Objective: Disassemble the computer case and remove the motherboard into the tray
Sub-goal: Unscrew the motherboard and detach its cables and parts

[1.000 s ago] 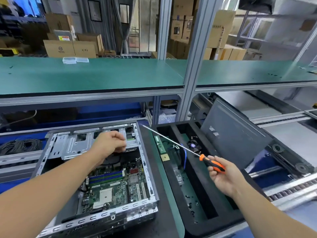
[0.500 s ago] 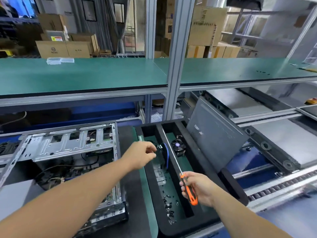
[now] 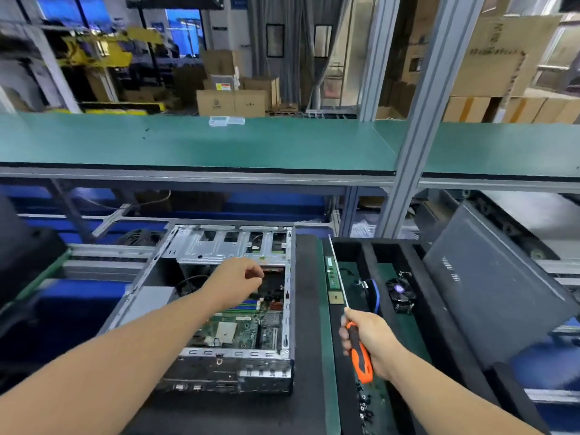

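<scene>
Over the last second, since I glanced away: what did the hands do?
The left hand went from the open metal computer case over to the black foam tray, then came back above the green motherboard, fingers curled. The right hand kept gripping the orange-handled screwdriver, drawing it nearer.

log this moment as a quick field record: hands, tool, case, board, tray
left hand: over the open computer case, fingers curled, nothing seen in them
right hand: grips the screwdriver by its orange and black handle, shaft pointing away over the tray
motherboard: in the case
tray: black foam, right of the case; holds a memory stick, a small fan and loose screws
side panel: leans at the tray's right
</scene>
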